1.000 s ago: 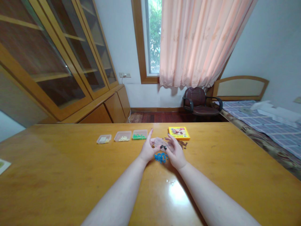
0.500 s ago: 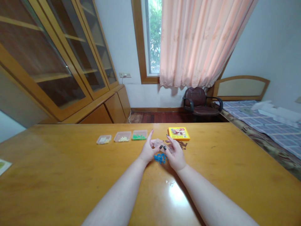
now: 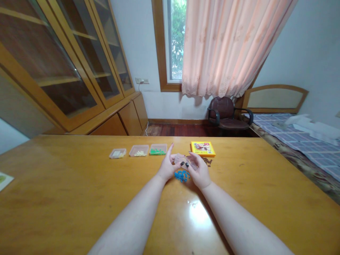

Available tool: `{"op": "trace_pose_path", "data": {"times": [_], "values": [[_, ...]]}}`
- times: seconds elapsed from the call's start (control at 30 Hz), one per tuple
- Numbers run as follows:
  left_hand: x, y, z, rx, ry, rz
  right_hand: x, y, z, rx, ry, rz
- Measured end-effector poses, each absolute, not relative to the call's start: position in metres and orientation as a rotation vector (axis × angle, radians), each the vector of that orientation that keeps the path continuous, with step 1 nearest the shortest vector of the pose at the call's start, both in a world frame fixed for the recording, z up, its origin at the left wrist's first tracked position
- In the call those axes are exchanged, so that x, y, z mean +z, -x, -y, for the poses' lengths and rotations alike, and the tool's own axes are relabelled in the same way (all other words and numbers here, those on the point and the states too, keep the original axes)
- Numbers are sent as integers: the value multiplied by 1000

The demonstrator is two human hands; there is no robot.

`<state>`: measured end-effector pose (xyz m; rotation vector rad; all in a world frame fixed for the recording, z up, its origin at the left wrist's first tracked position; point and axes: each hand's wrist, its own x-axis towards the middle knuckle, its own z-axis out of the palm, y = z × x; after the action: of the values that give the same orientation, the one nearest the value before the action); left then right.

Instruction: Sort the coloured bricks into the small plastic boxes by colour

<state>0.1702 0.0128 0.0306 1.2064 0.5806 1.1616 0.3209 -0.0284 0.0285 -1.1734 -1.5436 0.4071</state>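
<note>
Between my two hands is a clear plastic box (image 3: pixel 181 159), held above the table. My left hand (image 3: pixel 168 166) grips its left side, thumb on the near edge and index finger stretched upward. On the other side my right hand (image 3: pixel 199 171) closes on it, with the thumb close to the left one. Just below the box lies a loose pile of small blue pieces (image 3: pixel 182 176). Small brown pieces (image 3: pixel 207 162) lie beyond my right hand, partly hidden by it. Whether the box holds anything I cannot tell.
Left of my hands stand clear boxes with green pieces (image 3: pixel 157 151), cream pieces (image 3: pixel 139 153) and pale contents (image 3: pixel 117 153). A yellow box (image 3: pixel 203 149) lies at the back right of the wooden table (image 3: pixel 66 191). An office chair (image 3: pixel 225 113) stands beyond the far edge.
The view has shifted slightly. Both hands keep hold of the clear box, with only a small change in its tilt. The piles and other boxes stay in place.
</note>
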Motion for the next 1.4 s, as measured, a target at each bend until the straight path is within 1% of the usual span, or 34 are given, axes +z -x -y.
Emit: {"op": "trace_pose_path", "data": {"times": [0.37,0.47,0.6,0.73,0.87,1.07,1.3,1.4], "values": [[35,-170,-9,1153,-1310,-576,30,-321,35,471,1185,1637],[35,-170,-9,1159,-1321,-571,31,-319,37,382,1193,1643],[31,-172,-10,1213,-1272,-622,29,-321,36,151,1247,1688],[26,-173,-13,1169,-1167,-647,28,-325,33,-35,1295,1745],[23,-175,-13,1119,-1083,-677,25,-324,32,-83,1297,1735],[25,-178,-12,1155,-1110,-764,23,-320,33,-146,1285,1737],[29,-177,-11,1172,-1167,-766,20,-317,34,-115,1303,1730],[29,-177,-9,1128,-1211,-771,23,-319,32,-98,1353,1634]]}}
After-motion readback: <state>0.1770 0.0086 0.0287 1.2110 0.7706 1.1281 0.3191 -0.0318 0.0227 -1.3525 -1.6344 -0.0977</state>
